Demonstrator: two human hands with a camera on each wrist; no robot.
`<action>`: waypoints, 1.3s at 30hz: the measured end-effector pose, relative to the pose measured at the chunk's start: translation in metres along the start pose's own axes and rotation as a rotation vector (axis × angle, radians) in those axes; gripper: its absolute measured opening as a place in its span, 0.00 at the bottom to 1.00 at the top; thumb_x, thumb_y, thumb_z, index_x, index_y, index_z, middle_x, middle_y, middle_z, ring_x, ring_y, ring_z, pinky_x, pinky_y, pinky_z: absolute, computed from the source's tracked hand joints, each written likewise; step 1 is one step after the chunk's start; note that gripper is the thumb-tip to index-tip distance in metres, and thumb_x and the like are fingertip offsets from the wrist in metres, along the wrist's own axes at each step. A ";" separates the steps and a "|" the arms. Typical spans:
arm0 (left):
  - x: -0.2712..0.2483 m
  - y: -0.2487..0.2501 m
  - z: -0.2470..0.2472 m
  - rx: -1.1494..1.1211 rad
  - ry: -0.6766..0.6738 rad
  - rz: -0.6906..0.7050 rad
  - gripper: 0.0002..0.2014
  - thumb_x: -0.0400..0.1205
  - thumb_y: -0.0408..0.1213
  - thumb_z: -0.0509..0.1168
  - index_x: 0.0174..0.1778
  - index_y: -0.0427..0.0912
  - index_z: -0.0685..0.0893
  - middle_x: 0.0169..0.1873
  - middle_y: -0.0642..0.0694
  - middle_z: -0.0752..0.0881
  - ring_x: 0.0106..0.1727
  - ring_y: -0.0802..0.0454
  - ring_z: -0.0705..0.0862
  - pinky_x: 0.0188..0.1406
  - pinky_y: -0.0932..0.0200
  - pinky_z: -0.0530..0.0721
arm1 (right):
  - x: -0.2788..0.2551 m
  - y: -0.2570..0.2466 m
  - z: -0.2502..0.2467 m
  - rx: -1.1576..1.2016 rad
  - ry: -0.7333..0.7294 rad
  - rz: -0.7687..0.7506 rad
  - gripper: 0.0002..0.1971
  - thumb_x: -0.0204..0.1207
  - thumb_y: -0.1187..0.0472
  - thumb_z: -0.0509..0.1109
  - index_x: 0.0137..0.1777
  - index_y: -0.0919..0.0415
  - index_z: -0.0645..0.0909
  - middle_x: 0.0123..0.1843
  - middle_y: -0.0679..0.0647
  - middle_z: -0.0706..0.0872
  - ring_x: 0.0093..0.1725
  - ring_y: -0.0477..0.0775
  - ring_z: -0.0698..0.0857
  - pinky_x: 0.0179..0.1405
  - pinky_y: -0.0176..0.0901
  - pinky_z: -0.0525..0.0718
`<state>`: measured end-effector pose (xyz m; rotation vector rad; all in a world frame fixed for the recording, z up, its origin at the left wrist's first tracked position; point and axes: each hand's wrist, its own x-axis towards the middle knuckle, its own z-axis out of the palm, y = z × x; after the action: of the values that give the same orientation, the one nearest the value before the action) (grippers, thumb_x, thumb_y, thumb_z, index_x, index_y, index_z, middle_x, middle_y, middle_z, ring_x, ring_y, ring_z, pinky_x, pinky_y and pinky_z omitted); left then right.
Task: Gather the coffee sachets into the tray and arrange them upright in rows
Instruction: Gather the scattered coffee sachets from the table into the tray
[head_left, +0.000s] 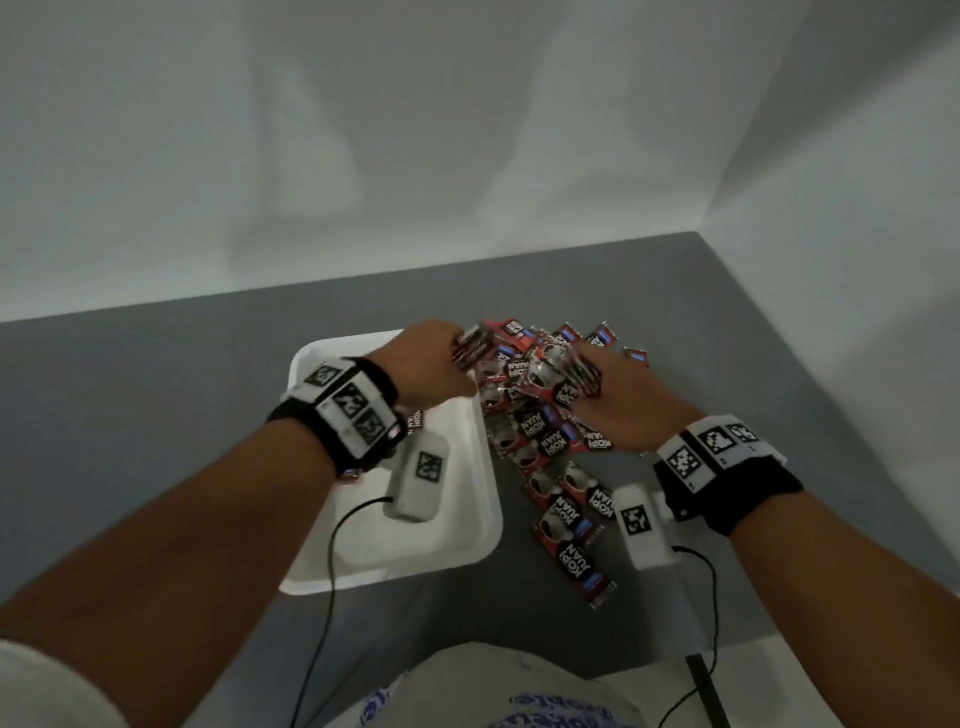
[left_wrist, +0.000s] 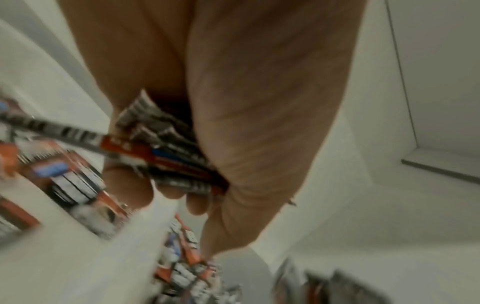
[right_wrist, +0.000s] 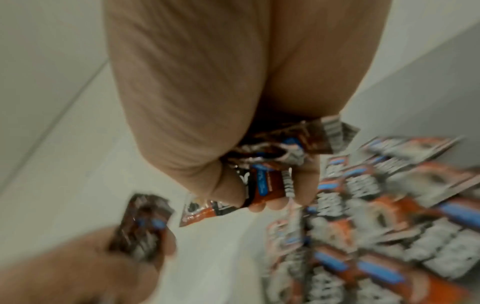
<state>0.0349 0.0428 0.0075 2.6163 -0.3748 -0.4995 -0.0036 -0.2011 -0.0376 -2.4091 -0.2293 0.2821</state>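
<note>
— Where are the coffee sachets (head_left: 540, 436) right now?

— Most lie in a loose heap on the grey table (head_left: 156, 415), just to the right of the white tray (head_left: 457, 540). They overlap every which way, flat, red and black with a coffee cup printed on them. A few trail toward the near edge of the table.

— And the hands?

— Both are at the far end of the heap. The left hand (head_left: 423, 366) is over the tray's far right corner, fingers curled round a small bundle of sachets (left_wrist: 166, 152); from the wrist view the packets stick out edge-on between palm and fingertips. The right hand (head_left: 626, 397) is on the heap itself, fingers and thumb closed on its own bunch (right_wrist: 270, 164), crumpled together.

— Anything in the tray yet?

— One sachet (head_left: 414, 419) shows there, half hidden under the left wrist band. I cannot tell whether it stands or lies flat.

— What else is about?

— White walls behind the table, marker bands on both wrists, and thin black cables running back toward the person.
</note>
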 end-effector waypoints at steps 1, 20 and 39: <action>-0.011 -0.012 -0.001 0.123 -0.017 0.001 0.09 0.76 0.37 0.75 0.44 0.42 0.81 0.38 0.46 0.83 0.41 0.43 0.83 0.34 0.59 0.75 | 0.000 -0.018 0.003 0.049 -0.012 -0.032 0.11 0.75 0.63 0.74 0.57 0.53 0.82 0.47 0.47 0.88 0.46 0.46 0.86 0.45 0.43 0.81; -0.106 -0.122 0.036 0.029 -0.511 -0.055 0.25 0.72 0.44 0.75 0.66 0.47 0.83 0.60 0.50 0.87 0.60 0.50 0.86 0.64 0.49 0.86 | -0.002 -0.109 0.147 -0.299 -0.552 -0.218 0.22 0.71 0.38 0.76 0.58 0.51 0.85 0.51 0.49 0.89 0.49 0.50 0.88 0.53 0.51 0.89; -0.114 -0.135 0.059 0.292 -0.404 0.002 0.48 0.69 0.66 0.74 0.85 0.56 0.63 0.71 0.53 0.72 0.75 0.47 0.70 0.73 0.38 0.77 | -0.005 -0.103 0.150 -0.594 -0.569 -0.276 0.40 0.68 0.39 0.78 0.80 0.49 0.71 0.70 0.52 0.79 0.68 0.58 0.77 0.70 0.59 0.78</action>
<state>-0.0674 0.1757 -0.0731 2.7803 -0.6183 -1.0496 -0.0572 -0.0323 -0.0791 -2.7625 -1.0163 0.8685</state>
